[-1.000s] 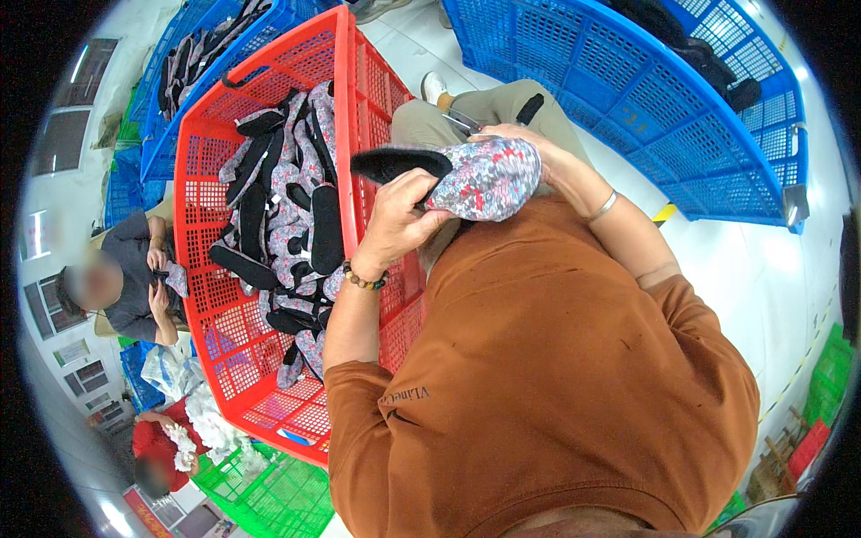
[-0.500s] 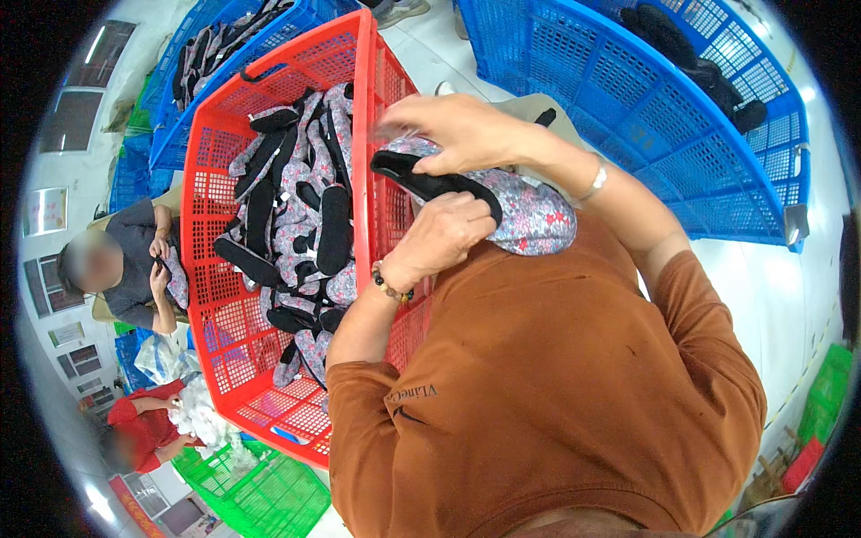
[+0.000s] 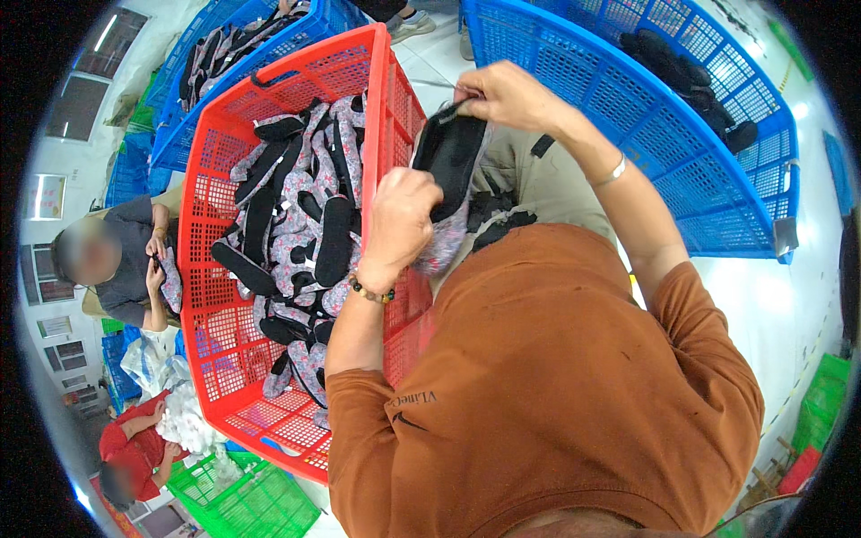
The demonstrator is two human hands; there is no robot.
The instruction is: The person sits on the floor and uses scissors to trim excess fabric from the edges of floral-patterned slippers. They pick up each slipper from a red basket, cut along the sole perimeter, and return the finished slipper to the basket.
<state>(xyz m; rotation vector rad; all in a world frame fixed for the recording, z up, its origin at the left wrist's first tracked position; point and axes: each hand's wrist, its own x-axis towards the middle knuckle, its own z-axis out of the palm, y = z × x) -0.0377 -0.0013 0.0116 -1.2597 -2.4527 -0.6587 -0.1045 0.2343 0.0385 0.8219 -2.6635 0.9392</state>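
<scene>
Between my hands, a grey floral slipper [image 3: 451, 161] stands tilted with its black opening up, above my lap. My left hand [image 3: 402, 215], with a beaded bracelet at the wrist, is closed on the near left edge of the opening. At the far end, my right hand [image 3: 513, 97] pinches the rim between thumb and fingers; a metal bangle circles that wrist. The slipper's near end is partly hidden by my left hand. More floral slippers with black soles [image 3: 336, 235] lie piled in the red basket on my left.
The red plastic basket [image 3: 384, 99] stands close at my left. A large blue basket [image 3: 619, 117] with black items is at the far right. Another blue basket [image 3: 327, 36] holds slippers. Two people sit beyond the red basket, near white stuffing [image 3: 186, 421] and a green crate [image 3: 260, 502].
The slipper has swung from lying crosswise to standing lengthwise, its opening turned into view. My right hand has moved up and away to its far end; my left hand has shifted left.
</scene>
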